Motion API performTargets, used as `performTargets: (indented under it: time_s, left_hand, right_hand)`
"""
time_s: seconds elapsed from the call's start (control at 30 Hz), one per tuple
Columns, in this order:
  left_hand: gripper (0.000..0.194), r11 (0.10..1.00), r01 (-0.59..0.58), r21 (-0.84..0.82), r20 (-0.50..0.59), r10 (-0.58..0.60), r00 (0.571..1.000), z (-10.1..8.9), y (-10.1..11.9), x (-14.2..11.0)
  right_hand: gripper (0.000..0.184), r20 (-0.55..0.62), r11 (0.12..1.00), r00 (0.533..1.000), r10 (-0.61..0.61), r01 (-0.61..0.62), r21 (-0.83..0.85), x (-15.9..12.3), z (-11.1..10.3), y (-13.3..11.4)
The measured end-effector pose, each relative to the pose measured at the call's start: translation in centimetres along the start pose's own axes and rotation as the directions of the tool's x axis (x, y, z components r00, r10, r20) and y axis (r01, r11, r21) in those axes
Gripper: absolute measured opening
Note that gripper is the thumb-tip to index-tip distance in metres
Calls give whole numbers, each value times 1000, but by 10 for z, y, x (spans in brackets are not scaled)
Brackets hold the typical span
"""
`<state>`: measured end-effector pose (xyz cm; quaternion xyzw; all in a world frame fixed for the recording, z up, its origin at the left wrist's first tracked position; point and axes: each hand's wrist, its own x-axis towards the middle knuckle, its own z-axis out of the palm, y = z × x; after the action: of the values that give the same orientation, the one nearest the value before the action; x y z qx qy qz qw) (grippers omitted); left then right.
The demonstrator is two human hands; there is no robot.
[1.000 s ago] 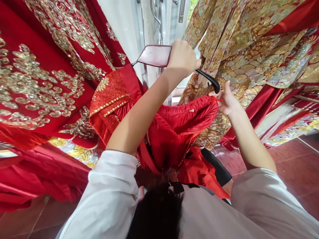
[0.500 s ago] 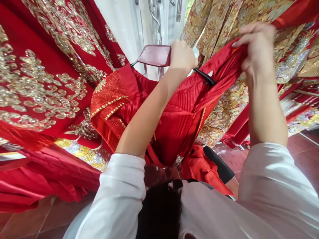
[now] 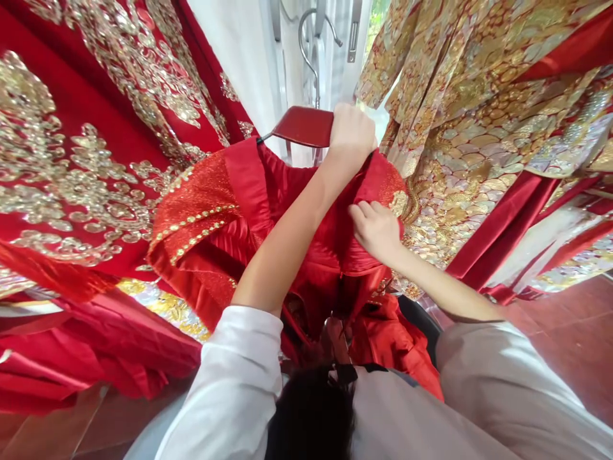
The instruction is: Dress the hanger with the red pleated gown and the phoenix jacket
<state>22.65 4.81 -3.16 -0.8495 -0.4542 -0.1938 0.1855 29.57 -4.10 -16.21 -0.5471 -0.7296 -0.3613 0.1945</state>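
My left hand (image 3: 352,133) is raised and closed round the middle of a red clothes hanger (image 3: 301,126) with a metal hook (image 3: 313,38). A red satin garment with glittering gold-trimmed shoulders (image 3: 225,217) hangs over both ends of the hanger. My right hand (image 3: 376,227) rests on the garment's collar area just below my left hand, fingers pinching the red cloth.
Red robes with heavy gold embroidery (image 3: 86,160) hang on the left. Gold-scaled embroidered robes (image 3: 479,128) hang on the right. A white window frame (image 3: 268,57) is behind the hanger. A black chair edge (image 3: 421,316) and red floor tiles (image 3: 575,338) lie below.
My right hand lifted the garment's right shoulder up over the hanger's black end, then came down to the collar. The hanger end is now covered by cloth.
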Motion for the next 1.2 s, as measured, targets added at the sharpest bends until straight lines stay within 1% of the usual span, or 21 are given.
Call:
performTargets:
  time_s: [0.07,0.1,0.17,0.2,0.23,0.3,0.33,0.37,0.4,0.43,0.47,0.5,0.53,0.6,0.7,0.8,0.9,0.97,1.0,1.1,1.2]
  left_hand:
    - [31,1000,0,-4,-7,0,1000,2,-2,-2]
    - [31,1000,-3,-10,-14,2,1000,3,-2,-2]
    - [31,999,-8,-35,-27,7,1000,6,-5,-3]
    - [32,999,-12,-53,-33,10,999,7,-6,-3]
    - [33,997,-17,-73,-40,14,999,8,-7,-3]
    - [35,994,-29,-109,-56,23,998,10,-10,-3]
    - [35,993,-34,-115,-61,27,998,11,-12,-4]
    - [35,993,-40,-113,-62,33,998,11,-13,-4]
    - [34,994,-47,-98,-58,42,997,10,-13,-4]
    - [34,995,-58,-76,-53,54,997,9,-13,-5]
    - [33,996,-72,-49,-48,70,996,8,-13,-6]
    - [33,996,-87,-21,-47,85,995,7,-13,-7]
    - [33,995,-103,1,-51,103,993,6,-12,-8]
    - [34,992,-127,19,-68,128,989,3,-11,-10]
    - [34,981,-190,-29,-83,187,979,-6,-15,-13]
    - [34,955,-285,-79,-75,279,957,-21,-29,-18]
    - [36,935,-355,11,-108,354,929,-33,-51,-23]
    - [40,920,-382,90,-137,391,910,-33,-63,-25]
    - [42,915,-391,103,-146,403,904,-32,-67,-25]
    - [47,918,-394,53,-162,397,903,-26,-70,-25]
    - [46,927,-373,-29,-163,364,917,-23,-66,-24]
  right_hand:
    - [24,51,997,997,62,-64,37,-5,8,-7]
    - [25,56,992,993,101,-104,67,-8,9,-11]
    - [25,48,971,985,166,-172,166,-12,7,-17]
    - [24,45,950,980,194,-199,241,-15,5,-19]
    - [22,47,916,974,222,-225,331,-17,3,-20]
    - [23,56,800,952,301,-284,529,-20,1,-13]
    - [27,44,727,931,363,-313,611,-20,2,-6]
    - [31,14,665,899,438,-335,668,-20,4,5]
    - [33,-33,626,859,511,-345,699,-18,7,18]
    - [33,-94,615,819,566,-344,709,-15,11,33]
    - [33,-156,630,791,592,-333,702,-11,16,48]
    - [34,-202,658,786,585,-314,684,-6,20,62]
    - [34,-226,689,802,553,-288,665,-1,23,73]
    - [37,-222,732,861,457,-222,644,9,27,87]
    - [42,-168,753,929,331,-152,640,24,22,87]
    - [48,-53,762,969,242,-156,628,35,11,80]
    - [51,33,764,986,162,-146,629,43,1,84]
    - [51,45,743,994,103,-107,661,46,-4,90]
    - [51,47,727,996,74,-87,681,47,-6,93]
    - [46,53,700,998,23,-54,712,50,-10,100]
    - [50,55,718,998,38,-65,693,53,-9,103]
